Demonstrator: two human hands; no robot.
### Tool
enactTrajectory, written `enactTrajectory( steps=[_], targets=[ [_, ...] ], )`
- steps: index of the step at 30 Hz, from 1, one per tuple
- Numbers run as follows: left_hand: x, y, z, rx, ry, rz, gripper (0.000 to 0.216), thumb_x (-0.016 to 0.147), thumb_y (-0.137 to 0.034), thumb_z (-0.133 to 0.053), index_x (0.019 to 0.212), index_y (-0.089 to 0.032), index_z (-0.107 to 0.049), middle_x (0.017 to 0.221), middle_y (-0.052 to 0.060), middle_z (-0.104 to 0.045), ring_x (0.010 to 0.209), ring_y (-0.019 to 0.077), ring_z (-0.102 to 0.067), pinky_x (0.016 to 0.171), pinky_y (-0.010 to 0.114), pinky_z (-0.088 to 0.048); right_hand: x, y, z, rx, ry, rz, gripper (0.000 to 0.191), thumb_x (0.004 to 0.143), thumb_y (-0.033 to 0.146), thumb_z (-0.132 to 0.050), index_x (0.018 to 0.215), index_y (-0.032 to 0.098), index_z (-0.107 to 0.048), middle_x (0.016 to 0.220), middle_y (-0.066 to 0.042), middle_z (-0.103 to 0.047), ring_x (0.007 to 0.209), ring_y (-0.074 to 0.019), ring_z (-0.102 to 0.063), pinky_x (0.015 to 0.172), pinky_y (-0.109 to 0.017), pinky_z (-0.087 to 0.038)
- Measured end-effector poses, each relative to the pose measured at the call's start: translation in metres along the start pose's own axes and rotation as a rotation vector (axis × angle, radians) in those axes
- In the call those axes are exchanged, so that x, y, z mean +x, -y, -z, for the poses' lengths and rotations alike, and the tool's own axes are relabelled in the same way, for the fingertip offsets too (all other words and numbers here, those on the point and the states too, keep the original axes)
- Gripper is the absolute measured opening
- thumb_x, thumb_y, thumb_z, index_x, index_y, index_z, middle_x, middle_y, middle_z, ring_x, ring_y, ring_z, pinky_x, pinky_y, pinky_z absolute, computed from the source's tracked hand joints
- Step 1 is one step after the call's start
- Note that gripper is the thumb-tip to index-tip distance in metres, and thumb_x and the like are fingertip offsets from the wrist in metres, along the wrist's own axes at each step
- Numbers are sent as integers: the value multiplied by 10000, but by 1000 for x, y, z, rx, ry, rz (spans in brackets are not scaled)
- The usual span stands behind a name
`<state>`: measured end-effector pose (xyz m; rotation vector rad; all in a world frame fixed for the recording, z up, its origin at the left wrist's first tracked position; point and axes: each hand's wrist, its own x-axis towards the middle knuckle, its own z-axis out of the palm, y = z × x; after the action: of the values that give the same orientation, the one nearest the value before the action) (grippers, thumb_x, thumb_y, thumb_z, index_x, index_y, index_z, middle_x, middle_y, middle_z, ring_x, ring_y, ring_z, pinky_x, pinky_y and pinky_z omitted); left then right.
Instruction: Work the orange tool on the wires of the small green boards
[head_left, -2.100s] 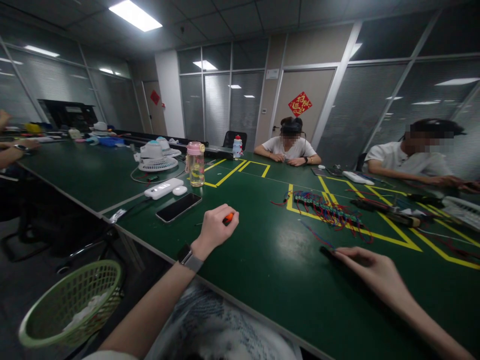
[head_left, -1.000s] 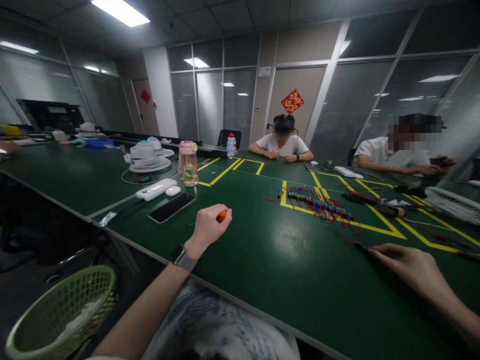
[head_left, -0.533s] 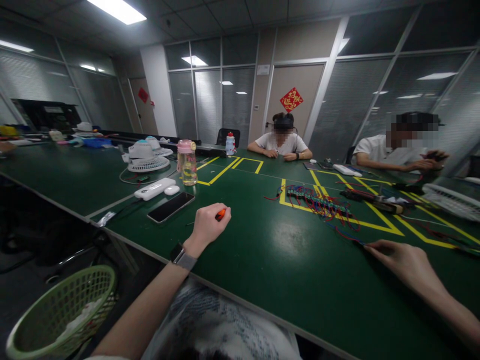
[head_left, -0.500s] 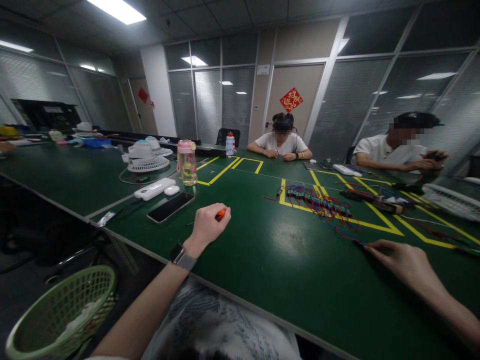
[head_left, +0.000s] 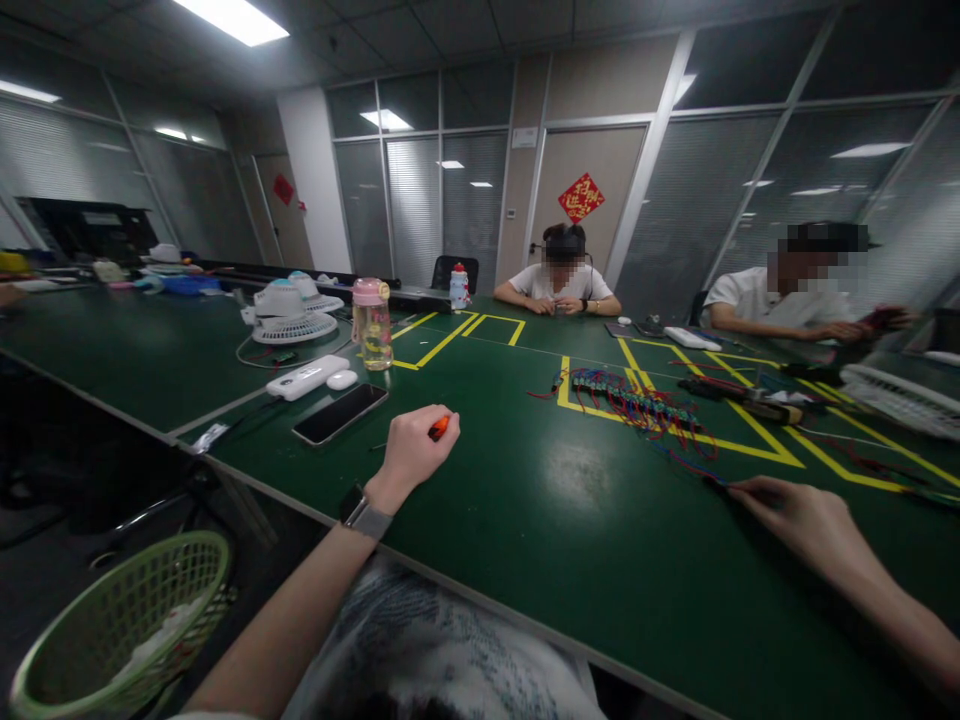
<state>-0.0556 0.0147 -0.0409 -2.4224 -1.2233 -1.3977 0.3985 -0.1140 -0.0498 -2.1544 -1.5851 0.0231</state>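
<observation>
My left hand (head_left: 415, 448) rests on the green table, closed around a screwdriver whose orange handle end (head_left: 439, 428) pokes out past the thumb. Its thin shaft shows faintly on the other side of the fist. To the right, the fingertips of my right hand (head_left: 806, 520) pinch a small dark piece (head_left: 716, 484), too small to make out, with red and blue wires running from it. Those wires lead towards a row of small green circuit boards (head_left: 634, 398) with many red and blue leads, lying across yellow tape.
A phone (head_left: 341, 414), a white power strip (head_left: 306, 378) and a pink-lidded bottle (head_left: 372, 325) stand left of my left hand. White fans (head_left: 289, 315) sit behind. Tools (head_left: 750, 398) lie at the right. Two people sit across the table. A green basket (head_left: 124, 610) stands below.
My right hand has shifted slightly left, bringing the small dark piece further into view between its fingertips. My left hand keeps its hold and place. The person at right has moved their hands.
</observation>
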Motion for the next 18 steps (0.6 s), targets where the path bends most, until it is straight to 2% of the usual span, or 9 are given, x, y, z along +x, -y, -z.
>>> enactTrajectory(
  steps=[7,18],
  targets=[
    [0,0,0,-7,5,-1,278,863,-301,-457,684,-159,-615,654,12,-628,565,98,-531,594,224,-404,-2,0,2,7,-13,0,281,699,412,-570,786,188,-715,771,-102,-726,717,-283,-677,593,-308,-475],
    [0,-1,2,-9,2,8,259,856,-290,-474,689,-156,-620,659,14,-630,573,103,-540,592,225,-394,0,-5,0,-35,6,3,295,671,406,-549,769,180,-713,794,-114,-726,735,-303,-671,632,-345,-478]
  ],
)
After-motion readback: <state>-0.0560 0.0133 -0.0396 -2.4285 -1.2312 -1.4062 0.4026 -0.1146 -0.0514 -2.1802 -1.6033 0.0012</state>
